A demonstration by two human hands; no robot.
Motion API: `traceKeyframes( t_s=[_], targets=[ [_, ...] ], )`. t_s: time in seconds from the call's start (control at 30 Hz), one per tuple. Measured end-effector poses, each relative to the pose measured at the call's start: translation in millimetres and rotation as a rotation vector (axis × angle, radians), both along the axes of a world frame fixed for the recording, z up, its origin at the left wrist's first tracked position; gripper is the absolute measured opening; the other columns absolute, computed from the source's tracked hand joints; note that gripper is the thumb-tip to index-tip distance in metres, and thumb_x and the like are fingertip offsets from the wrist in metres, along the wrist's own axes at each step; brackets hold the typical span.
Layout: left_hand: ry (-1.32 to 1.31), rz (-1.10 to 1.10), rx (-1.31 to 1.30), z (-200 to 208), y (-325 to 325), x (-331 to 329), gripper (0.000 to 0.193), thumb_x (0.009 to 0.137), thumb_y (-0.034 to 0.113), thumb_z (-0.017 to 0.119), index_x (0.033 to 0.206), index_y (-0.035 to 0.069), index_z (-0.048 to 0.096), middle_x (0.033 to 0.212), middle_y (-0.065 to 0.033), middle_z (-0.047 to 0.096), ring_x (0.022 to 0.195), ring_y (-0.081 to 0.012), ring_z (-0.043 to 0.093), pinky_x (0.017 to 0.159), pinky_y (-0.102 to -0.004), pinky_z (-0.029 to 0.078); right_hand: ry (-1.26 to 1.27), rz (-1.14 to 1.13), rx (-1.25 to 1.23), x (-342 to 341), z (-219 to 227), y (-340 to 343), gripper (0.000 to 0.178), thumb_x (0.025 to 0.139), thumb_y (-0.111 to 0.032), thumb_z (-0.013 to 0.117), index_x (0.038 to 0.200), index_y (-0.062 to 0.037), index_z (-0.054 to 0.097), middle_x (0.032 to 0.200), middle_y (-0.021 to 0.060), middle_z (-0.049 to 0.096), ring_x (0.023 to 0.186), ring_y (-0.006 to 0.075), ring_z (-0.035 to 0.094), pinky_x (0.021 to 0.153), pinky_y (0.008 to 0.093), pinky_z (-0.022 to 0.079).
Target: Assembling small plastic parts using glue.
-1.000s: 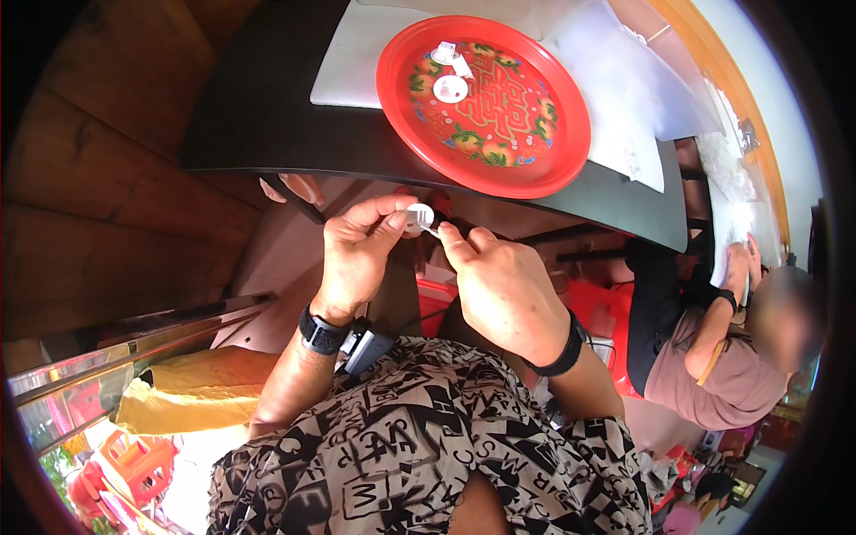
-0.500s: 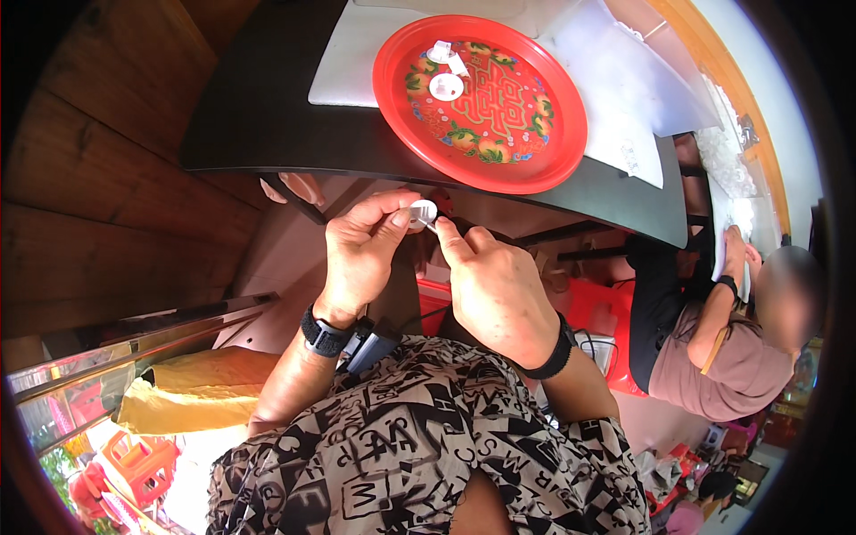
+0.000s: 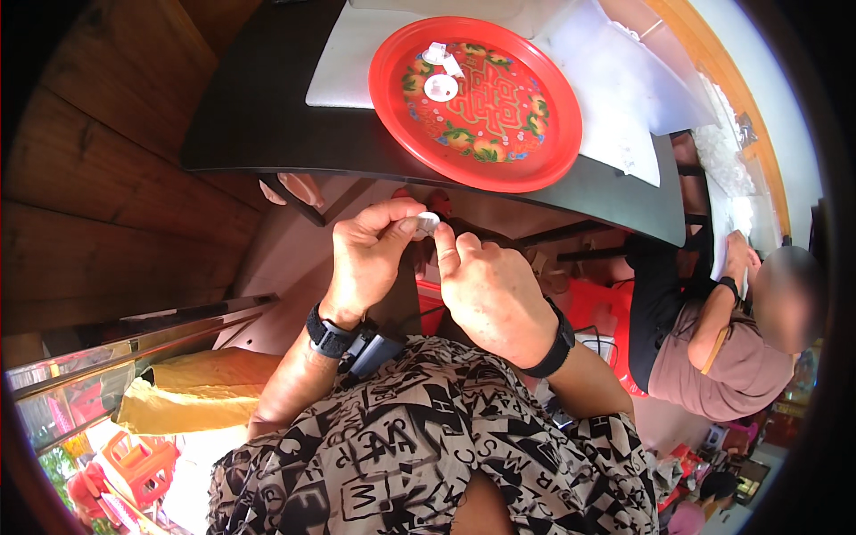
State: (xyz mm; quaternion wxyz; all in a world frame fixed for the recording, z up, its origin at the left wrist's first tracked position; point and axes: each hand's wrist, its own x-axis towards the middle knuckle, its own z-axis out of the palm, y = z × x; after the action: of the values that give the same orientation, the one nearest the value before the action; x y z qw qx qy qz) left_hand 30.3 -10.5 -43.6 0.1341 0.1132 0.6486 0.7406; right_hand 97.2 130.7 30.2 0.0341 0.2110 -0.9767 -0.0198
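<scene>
In front of my chest, short of the table edge, my left hand (image 3: 367, 259) pinches a small white round disc (image 3: 429, 220) between thumb and forefinger. My right hand (image 3: 495, 290) is closed, with its forefinger stretched to the disc's right edge. Something thin shows at that fingertip, too small to name; the palm side is hidden. Beyond both hands, a red round tray (image 3: 385, 107) with a fruit-and-flower pattern rests on the table. Toward its far left lie a white disc (image 3: 440, 87) and small white pieces (image 3: 437, 53).
The black table (image 3: 259, 125) carries a white foam sheet (image 3: 337, 76) under the tray and a clear plastic sheet (image 3: 655, 89). At right sits a co-worker in a brownish-pink top (image 3: 713, 374). Wood panelling (image 3: 116, 178) stands at left, above a yellow cloth or bag (image 3: 196, 388).
Both hands have shifted slightly, the disc moving a little right and down. The disc has tilted, and the thin metallic piece across it shows less. The tray appears slightly further left.
</scene>
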Motion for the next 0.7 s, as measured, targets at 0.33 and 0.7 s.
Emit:
traceKeyframes(
  t_s=[0.33,0.7],
  targets=[
    [-0.001,-0.084,0.447,11.8,-6.7,6.9,0.027,0.082,-0.013,0.055,0.108,-0.004,0.059,0.106,-0.0127,0.062,0.097,-0.0170,0.061,0.088,-0.0300,0.050,0.125,-0.173,-0.565,28.3,-3.6,12.0,0.041,0.072,0.000,0.059,0.112,0.0043,0.053,0.072,0.0093,0.053,0.061,0.0248,0.057,0.052,0.0346,0.047],
    [0.113,-0.122,0.430,36.0,-7.6,41.6,0.030,0.081,-0.013,0.056,0.110,-0.006,0.056,0.110,-0.0192,0.060,0.097,-0.0201,0.061,0.086,-0.0309,0.050,0.236,-0.210,-0.532,75.8,13.5,0.6,0.045,0.071,-0.001,0.061,0.115,0.0016,0.054,0.071,0.0081,0.049,0.061,0.0227,0.055,0.052,0.0334,0.046]
  ],
)
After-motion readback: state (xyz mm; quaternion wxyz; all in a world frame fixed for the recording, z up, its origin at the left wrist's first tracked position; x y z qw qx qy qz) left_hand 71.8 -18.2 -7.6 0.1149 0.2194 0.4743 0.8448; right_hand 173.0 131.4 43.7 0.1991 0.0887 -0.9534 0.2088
